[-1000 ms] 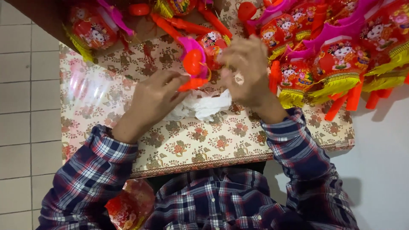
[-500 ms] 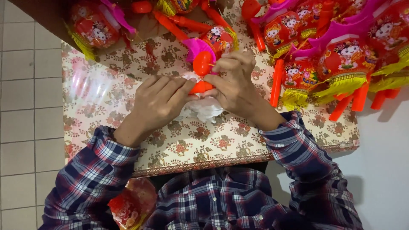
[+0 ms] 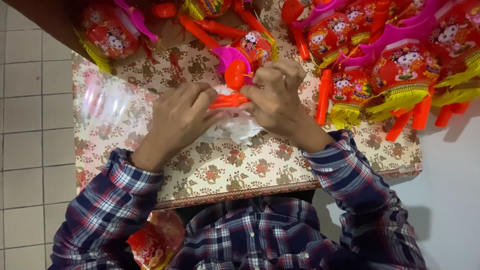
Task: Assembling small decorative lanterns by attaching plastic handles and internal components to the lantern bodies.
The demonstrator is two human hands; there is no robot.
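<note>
Now, left hand (image 3: 182, 117): fingers pinch one end of the orange stick (image 3: 227, 101).
Right hand (image 3: 275, 95): fingers pinch the other end, by the little lantern (image 3: 239, 64).
Doing it well: I think both hands should hold tight and keep the stick level.
Lantern look: small, round, red and pink.
Where: over the white plastic wrap (image 3: 235, 127) on the flowery table (image 3: 210, 170).

left hand (image 3: 182, 112) + right hand (image 3: 275, 95): both gripping orange stick (image 3: 227, 101) | white plastic (image 3: 235, 127) beneath | patterned table (image 3: 240, 170)
</note>
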